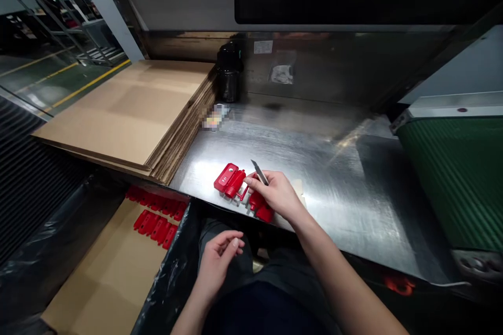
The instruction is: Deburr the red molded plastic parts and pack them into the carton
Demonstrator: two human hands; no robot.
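Note:
My right hand (278, 193) is closed around a craft knife (260, 172), its blade pointing up and away to the left. Under and beside that hand, red plastic parts (259, 206) lie near the front edge of the metal table, partly hidden by the fingers. Just left of them is another group of red plastic parts (230, 180), including a flat piece with a round hole. Over my lap, short of the table edge, my left hand (220, 257) is held with loosely bent fingers and nothing visible in it.
A stack of cardboard sheets (129, 110) covers the table's left side, with a black bottle (229, 73) behind it. Lower left, a black-lined box (113, 272) holds rows of red parts (155, 226) on cardboard. A green conveyor belt (451, 178) stands at right.

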